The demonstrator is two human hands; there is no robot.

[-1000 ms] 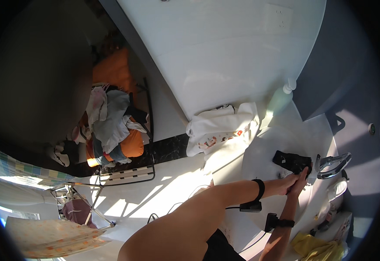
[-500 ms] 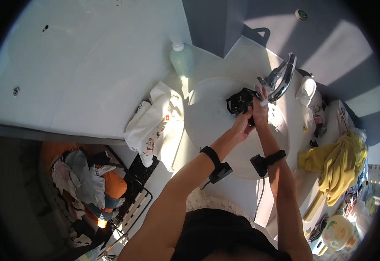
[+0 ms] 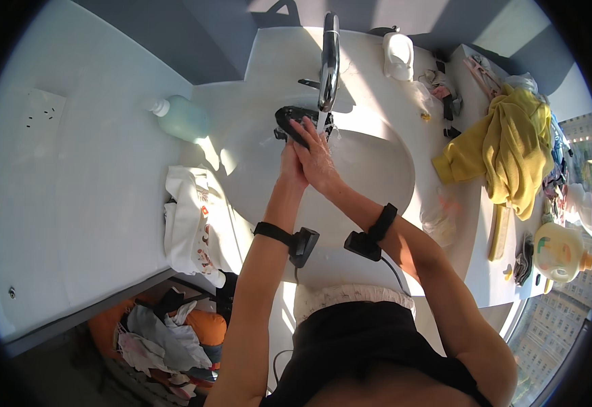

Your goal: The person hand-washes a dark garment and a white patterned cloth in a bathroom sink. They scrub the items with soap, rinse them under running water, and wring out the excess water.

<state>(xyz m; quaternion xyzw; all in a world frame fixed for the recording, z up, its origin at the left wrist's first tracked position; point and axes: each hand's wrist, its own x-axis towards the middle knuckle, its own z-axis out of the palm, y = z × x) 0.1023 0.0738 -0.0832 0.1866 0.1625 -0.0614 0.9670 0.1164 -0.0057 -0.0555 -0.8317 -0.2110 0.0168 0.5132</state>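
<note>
Under the chrome faucet (image 3: 330,64), a wet black item (image 3: 301,121) with a rounded edge sits at the far side of the white sink (image 3: 377,159); I cannot make out its kind. My left hand (image 3: 293,165) is closed on its near end, the fingers partly hidden behind the other hand. Over it lies my right hand (image 3: 317,157), its fingers stretched out and resting on the black item. A stream of water (image 3: 321,122) falls from the spout beside the right fingers and splashes around the item.
Left of the sink stand a pale green pump bottle (image 3: 182,119) and a white printed cloth (image 3: 191,220). On the right are a white soap dish (image 3: 397,55), a yellow garment (image 3: 516,146) and a detergent jug (image 3: 559,252). A laundry pile (image 3: 174,332) lies low at the left.
My view has swung rightward, so the sink sits farther left. My right hand has turned from gripping beside the black item to lying flat across it. Water now visibly runs from the spout.
</note>
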